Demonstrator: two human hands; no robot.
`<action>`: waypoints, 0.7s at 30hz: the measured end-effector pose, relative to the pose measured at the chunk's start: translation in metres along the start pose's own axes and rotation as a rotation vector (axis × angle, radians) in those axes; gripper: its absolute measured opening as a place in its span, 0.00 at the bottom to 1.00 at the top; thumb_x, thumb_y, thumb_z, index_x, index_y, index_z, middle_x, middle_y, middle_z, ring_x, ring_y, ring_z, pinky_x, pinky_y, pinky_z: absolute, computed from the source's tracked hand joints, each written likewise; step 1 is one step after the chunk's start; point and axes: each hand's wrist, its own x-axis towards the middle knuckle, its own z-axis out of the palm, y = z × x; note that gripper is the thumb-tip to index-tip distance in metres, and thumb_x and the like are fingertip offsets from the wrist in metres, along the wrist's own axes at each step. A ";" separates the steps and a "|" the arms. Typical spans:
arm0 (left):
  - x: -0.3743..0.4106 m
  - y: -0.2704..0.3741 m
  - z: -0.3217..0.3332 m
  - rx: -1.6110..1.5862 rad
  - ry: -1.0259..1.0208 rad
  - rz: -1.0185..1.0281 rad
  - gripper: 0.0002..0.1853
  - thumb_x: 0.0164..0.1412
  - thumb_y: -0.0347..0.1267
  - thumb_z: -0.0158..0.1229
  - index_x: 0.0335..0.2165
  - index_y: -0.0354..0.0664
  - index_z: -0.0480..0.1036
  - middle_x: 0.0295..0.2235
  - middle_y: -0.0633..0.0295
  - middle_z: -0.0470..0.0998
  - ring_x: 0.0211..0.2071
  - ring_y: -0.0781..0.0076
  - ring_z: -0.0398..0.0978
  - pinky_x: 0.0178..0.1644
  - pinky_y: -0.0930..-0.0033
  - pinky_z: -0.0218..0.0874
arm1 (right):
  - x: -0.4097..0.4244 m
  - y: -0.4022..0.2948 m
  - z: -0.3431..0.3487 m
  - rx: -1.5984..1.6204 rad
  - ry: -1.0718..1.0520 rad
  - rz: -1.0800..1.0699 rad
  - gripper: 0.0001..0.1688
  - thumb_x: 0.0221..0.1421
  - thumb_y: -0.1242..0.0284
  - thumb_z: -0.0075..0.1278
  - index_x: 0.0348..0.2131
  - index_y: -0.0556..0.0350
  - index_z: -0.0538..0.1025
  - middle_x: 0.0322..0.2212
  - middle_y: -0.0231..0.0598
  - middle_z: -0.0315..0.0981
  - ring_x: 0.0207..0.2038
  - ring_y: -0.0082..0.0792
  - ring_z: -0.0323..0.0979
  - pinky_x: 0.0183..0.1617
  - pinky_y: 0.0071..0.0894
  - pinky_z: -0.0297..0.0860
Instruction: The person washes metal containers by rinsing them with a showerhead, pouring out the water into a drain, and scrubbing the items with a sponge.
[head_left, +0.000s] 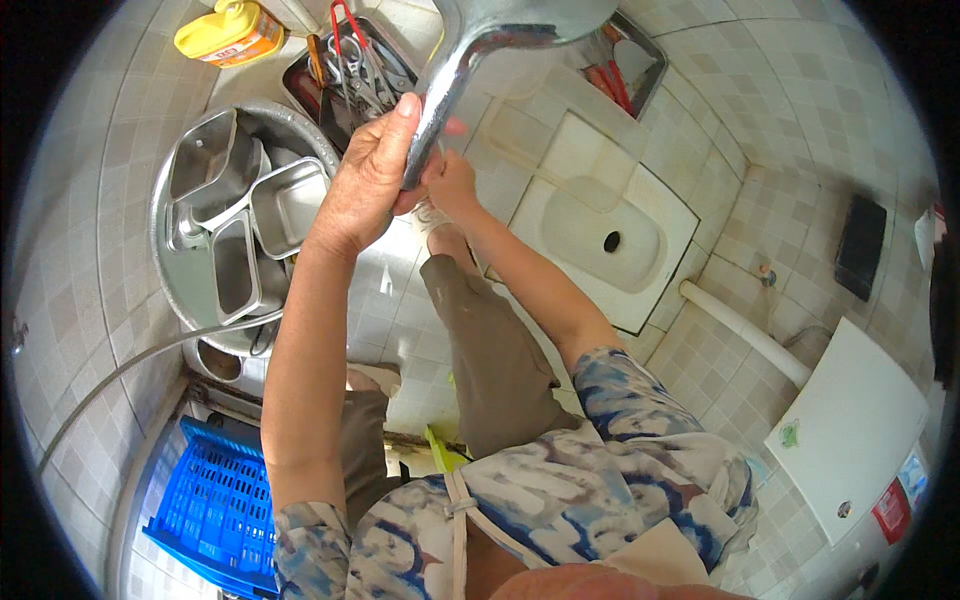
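My left hand (367, 176) grips the handle of a large shiny metal utensil (450, 75), its thumb laid along the edge. The utensil's broad rounded head rises toward the camera and is cut off at the top. Just behind the handle's lower end, my right hand (452, 187) is curled with bent fingers, partly hidden; whether it holds anything cannot be told. Left of my hands stands a round metal basin (161, 247) with several steel pans (289, 206) in it. Beyond my left hand, a metal tray (296, 79) holds scissors, red-handled tongs (349, 26) and other utensils.
A squat toilet (637, 240) is set in the tiled floor at right. Another tray (652, 71) with red-handled tools lies beyond it. A yellow jug (225, 34) stands by the wall. A flexible hose (135, 360) runs past a blue crate (217, 502). A white pipe (742, 330) crosses at right.
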 end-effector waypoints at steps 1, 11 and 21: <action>0.000 0.001 0.001 0.005 -0.001 -0.011 0.35 0.59 0.61 0.41 0.35 0.39 0.74 0.13 0.71 0.60 0.11 0.86 0.52 0.14 0.80 0.42 | 0.001 0.001 0.005 0.063 -0.008 -0.016 0.13 0.44 0.76 0.45 0.33 0.64 0.70 0.25 0.56 0.71 0.27 0.53 0.72 0.31 0.45 0.66; 0.002 -0.011 0.006 0.026 -0.110 -0.074 0.31 0.58 0.58 0.47 0.31 0.39 0.76 0.14 0.73 0.61 0.12 0.86 0.54 0.15 0.81 0.44 | -0.015 0.016 -0.001 -0.161 0.115 -0.214 0.21 0.47 0.76 0.45 0.44 0.59 0.72 0.31 0.52 0.75 0.31 0.51 0.74 0.37 0.42 0.69; 0.000 -0.056 0.006 0.126 -0.057 0.060 0.25 0.63 0.50 0.45 0.26 0.39 0.73 0.19 0.72 0.66 0.21 0.83 0.59 0.25 0.79 0.51 | -0.045 -0.025 -0.039 -0.063 0.137 -0.097 0.19 0.51 0.60 0.50 0.35 0.57 0.76 0.28 0.46 0.77 0.35 0.46 0.75 0.38 0.39 0.68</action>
